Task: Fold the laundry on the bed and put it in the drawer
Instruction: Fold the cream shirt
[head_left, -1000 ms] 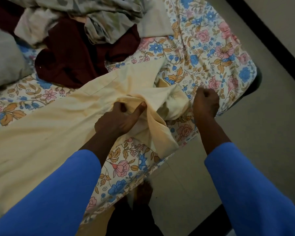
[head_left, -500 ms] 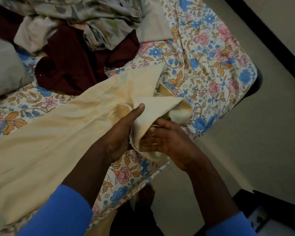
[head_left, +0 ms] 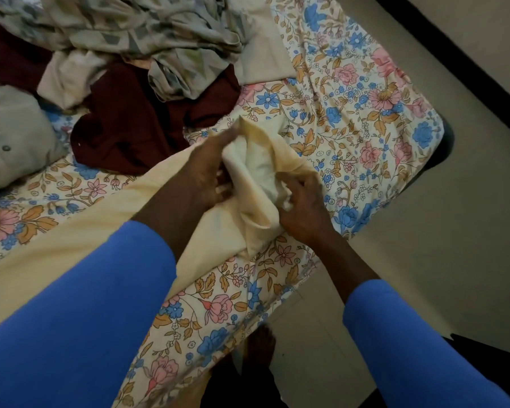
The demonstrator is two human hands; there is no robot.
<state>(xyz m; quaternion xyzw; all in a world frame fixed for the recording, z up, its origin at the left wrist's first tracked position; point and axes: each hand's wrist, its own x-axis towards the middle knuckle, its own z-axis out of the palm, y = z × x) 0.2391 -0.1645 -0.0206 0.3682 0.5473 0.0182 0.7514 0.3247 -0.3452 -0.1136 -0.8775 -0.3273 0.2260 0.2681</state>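
Observation:
A long pale yellow garment (head_left: 80, 231) lies across the flowered bed sheet (head_left: 351, 92), its right end bunched up near the bed's corner. My left hand (head_left: 206, 169) holds the bunched end from the left, fingers wrapped into the folds. My right hand (head_left: 302, 201) grips the same bunch from the right, pinching a whiter inner layer of the cloth. Both sleeves are blue. No drawer is in view.
Unfolded laundry is piled at the back: a maroon garment (head_left: 136, 125), a grey patterned cloth (head_left: 159, 33), a cream piece (head_left: 68, 78) and a grey buttoned garment (head_left: 12, 136). Pale floor (head_left: 468, 231) lies to the right of the bed, with a dark strip along the wall.
My right hand came off the sheet and took hold of the yellow bunch. Both hands then shifted up the bed with it, and the bunch now stands higher.

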